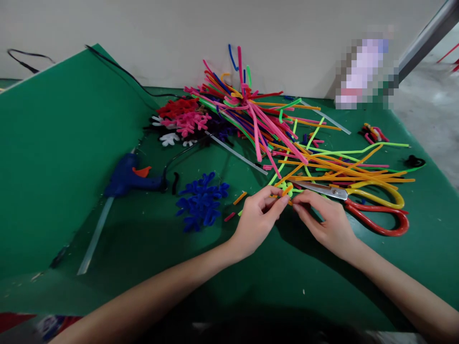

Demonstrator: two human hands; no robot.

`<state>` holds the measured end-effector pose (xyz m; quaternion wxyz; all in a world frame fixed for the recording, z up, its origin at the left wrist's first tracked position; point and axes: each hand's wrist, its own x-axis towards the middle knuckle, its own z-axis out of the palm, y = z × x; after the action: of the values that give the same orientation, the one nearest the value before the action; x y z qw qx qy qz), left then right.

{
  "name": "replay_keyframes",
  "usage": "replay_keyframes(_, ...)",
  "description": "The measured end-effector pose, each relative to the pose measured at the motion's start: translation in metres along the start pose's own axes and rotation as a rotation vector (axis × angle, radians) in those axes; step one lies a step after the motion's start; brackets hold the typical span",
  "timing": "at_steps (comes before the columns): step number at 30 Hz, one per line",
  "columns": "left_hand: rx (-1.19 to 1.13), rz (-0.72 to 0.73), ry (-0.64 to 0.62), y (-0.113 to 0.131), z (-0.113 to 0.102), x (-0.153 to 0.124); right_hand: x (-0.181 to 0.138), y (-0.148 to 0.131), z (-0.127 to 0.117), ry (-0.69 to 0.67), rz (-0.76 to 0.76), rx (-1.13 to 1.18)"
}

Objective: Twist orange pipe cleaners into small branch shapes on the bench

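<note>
Two bare hands, held close together at the front of the table. Left hand (258, 222): fingers curled in, nearly closed, thumb and forefinger pinching the lime-green pipe cleaner bundle (285, 190), which has orange bits twisted in. Right hand (324, 224): also nearly closed, fingertips (299, 198) gripping the same bundle from the opposite side.

One pair of scissors (376, 197), closed, with red and yellow handles, lying just beside the right hand, blade tip almost at the bundle.

One large heap of loose pipe cleaners (251, 114) in pink, orange, green and blue, spread behind the hands and across the scissors' blade side.

Several short orange offcuts (239, 197) left of the left hand.

One cluster of blue pipe cleaner shapes (201, 200), near the left hand.

One mixed cluster of red, pink, white and dark shapes (182, 117), farther back.

One blue glue gun (131, 177), lying on its side, at left, with a black cord.

Two clear glue sticks (95, 236), well apart.

One green mat (71, 143), under everything.
</note>
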<state>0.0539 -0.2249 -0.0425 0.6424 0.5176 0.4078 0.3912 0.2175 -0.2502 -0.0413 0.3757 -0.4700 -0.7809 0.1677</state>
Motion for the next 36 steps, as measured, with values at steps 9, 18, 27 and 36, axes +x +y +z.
replay_keyframes(9,0.118,-0.037,0.013,0.003,-0.001,0.0,-0.001,0.01,-0.006,0.1,-0.313,-0.417)
replay_keyframes(18,0.143,0.022,-0.078,0.001,-0.004,-0.002,0.001,0.004,-0.015,0.09,-0.352,-0.444)
replay_keyframes(27,0.195,0.086,-0.178,0.0,-0.003,-0.004,-0.004,0.003,-0.016,0.275,-0.329,-0.504)
replay_keyframes(36,0.337,0.26,-0.019,0.004,0.0,-0.002,-0.003,-0.019,-0.016,0.171,0.316,0.173)
